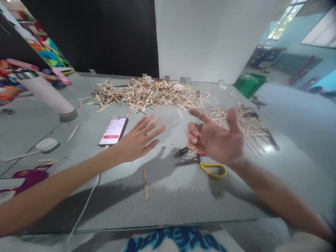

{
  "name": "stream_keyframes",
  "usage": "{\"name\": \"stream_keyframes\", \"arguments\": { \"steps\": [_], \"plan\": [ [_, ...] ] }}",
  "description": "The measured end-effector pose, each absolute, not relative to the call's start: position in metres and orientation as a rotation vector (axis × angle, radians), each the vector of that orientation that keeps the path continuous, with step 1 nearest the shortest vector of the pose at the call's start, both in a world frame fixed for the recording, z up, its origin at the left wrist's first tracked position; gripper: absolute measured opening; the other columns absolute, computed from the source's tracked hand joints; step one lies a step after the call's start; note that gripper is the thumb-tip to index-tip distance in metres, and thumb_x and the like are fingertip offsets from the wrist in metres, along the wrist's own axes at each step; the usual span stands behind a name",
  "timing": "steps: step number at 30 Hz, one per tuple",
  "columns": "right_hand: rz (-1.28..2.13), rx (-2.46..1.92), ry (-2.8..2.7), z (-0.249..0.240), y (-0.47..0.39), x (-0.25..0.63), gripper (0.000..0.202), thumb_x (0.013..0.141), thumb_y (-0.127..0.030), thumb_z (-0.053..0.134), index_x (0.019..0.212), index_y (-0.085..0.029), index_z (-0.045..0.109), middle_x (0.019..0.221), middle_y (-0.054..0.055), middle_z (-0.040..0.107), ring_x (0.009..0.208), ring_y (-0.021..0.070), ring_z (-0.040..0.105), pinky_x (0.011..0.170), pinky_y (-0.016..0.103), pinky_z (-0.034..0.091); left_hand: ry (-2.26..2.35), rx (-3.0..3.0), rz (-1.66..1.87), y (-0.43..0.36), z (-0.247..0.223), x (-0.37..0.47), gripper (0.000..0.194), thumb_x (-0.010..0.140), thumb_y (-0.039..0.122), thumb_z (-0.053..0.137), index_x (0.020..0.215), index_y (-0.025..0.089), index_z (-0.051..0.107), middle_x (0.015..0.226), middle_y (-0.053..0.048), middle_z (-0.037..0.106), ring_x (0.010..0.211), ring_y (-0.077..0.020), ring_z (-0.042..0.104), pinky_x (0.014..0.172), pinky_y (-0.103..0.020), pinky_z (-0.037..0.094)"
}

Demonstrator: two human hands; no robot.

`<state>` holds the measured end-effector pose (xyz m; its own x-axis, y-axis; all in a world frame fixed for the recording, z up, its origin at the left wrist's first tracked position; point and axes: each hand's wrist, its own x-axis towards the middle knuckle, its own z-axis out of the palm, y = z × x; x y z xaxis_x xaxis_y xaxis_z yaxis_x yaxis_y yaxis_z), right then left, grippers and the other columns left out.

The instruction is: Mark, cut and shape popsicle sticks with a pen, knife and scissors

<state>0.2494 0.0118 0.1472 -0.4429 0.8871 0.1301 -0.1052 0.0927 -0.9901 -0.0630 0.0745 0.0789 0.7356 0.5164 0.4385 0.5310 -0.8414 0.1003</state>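
Observation:
My left hand (141, 138) is spread above the table, palm down, with nothing in it. Just left of it lies a phone (114, 131) with a lit screen. My right hand (217, 134) is raised with the palm turned up and inward; its thumb and index finger stand apart, the other fingers curl, and I see nothing held. Below it lie scissors with yellow handles (212, 169) and pliers (182, 151), partly hidden by the hand. A single wooden stick (146, 183) lies on the table nearer to me.
A big heap of wooden sticks (152, 92) lies at the back, a smaller pile (254, 129) at the right. A pink bottle (46, 91), a white mouse-like object (47, 144) and a purple item (30, 178) stand left. A white cable (86, 206) crosses the front edge. A green bin (249, 85) is beyond.

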Motion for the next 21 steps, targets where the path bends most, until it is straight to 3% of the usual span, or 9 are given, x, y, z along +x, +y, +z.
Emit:
{"name": "stream_keyframes", "arguments": {
  "steps": [2,4,6,8,12,15,17,19,21],
  "plan": [
    [1.489,-0.807,-1.476,0.144,0.011,0.247,0.085,0.099,-0.092,0.029,0.15,-0.03,0.057,0.106,0.008,0.069,0.093,0.0281,0.07,0.089,0.049,0.063,-0.881,-2.946,-0.755,0.063,0.081,-0.058,0.05,0.113,0.031,0.056,0.163,0.028,0.057,0.176,-0.015,0.047,0.171,-0.0398,0.028,0.136,-0.068,0.03],
    [1.466,-0.814,-1.346,0.14,0.01,0.242,0.06,0.099,-0.074,0.06,0.14,-0.03,0.061,0.114,0.006,0.071,0.097,0.0237,0.072,0.096,0.045,0.064,-0.924,-3.014,-0.829,0.051,0.087,-0.051,0.045,0.113,0.028,0.056,0.157,0.027,0.063,0.175,-0.013,0.05,0.171,-0.0384,0.031,0.135,-0.066,0.034],
    [1.446,-0.845,-1.191,0.134,0.008,0.236,0.052,0.087,-0.046,0.088,0.131,-0.03,0.063,0.118,0.002,0.072,0.098,0.0183,0.074,0.102,0.038,0.064,-0.992,-3.125,-0.951,0.039,0.096,-0.044,0.039,0.114,0.026,0.053,0.148,0.027,0.071,0.168,-0.011,0.059,0.163,-0.0328,0.047,0.133,-0.056,0.044],
    [1.464,-0.874,-1.074,0.13,0.004,0.231,0.057,0.079,-0.031,0.097,0.126,-0.029,0.065,0.113,-0.001,0.073,0.094,0.0149,0.076,0.102,0.033,0.065,-1.083,-3.224,-1.116,0.027,0.106,-0.037,0.035,0.114,0.024,0.052,0.139,0.027,0.077,0.154,-0.008,0.071,0.145,-0.0256,0.067,0.123,-0.041,0.055],
    [1.564,-0.851,-1.0,0.126,-0.006,0.223,0.054,0.079,-0.027,0.101,0.122,-0.027,0.068,0.094,-0.005,0.072,0.082,0.0117,0.077,0.092,0.028,0.068,-1.233,-3.311,-1.369,0.006,0.12,-0.025,0.031,0.112,0.025,0.059,0.133,0.026,0.081,0.137,-0.003,0.081,0.126,-0.019,0.077,0.109,-0.027,0.06],
    [1.589,-0.854,-0.993,0.122,-0.009,0.219,0.054,0.076,-0.028,0.103,0.118,-0.026,0.069,0.088,-0.006,0.071,0.078,0.011,0.076,0.083,0.024,0.068,-1.347,-3.35,-1.516,-0.001,0.126,-0.019,0.028,0.109,0.028,0.064,0.13,0.025,0.083,0.13,-0.003,0.084,0.118,-0.0179,0.08,0.102,-0.024,0.061],
    [1.559,-0.899,-1.023,0.122,-0.009,0.219,0.051,0.076,-0.033,0.103,0.115,-0.026,0.07,0.093,-0.004,0.074,0.075,0.0114,0.075,0.068,0.021,0.065,-1.411,-3.381,-1.539,-0.002,0.129,-0.016,0.026,0.107,0.031,0.066,0.126,0.024,0.083,0.121,-0.003,0.086,0.109,-0.0183,0.082,0.093,-0.024,0.063],
    [1.466,-0.981,-1.106,0.128,-0.007,0.227,0.039,0.085,-0.044,0.096,0.11,-0.025,0.073,0.096,-0.001,0.075,0.063,0.0102,0.068,0.047,0.019,0.052,-1.463,-3.455,-1.367,0.0,0.129,-0.015,0.026,0.107,0.034,0.064,0.117,0.022,0.085,0.107,-0.002,0.087,0.095,-0.0178,0.082,0.078,-0.023,0.062],
    [1.255,-1.072,-1.247,0.142,-0.003,0.244,0.033,0.102,-0.056,0.077,0.112,-0.025,0.076,0.089,0.0,0.074,0.055,0.0096,0.06,0.041,0.02,0.042,-1.514,-3.523,-1.117,0.005,0.126,-0.016,0.029,0.108,0.036,0.06,0.11,0.021,0.085,0.095,-0.002,0.086,0.082,-0.0163,0.08,0.066,-0.022,0.057]
  ]
}}
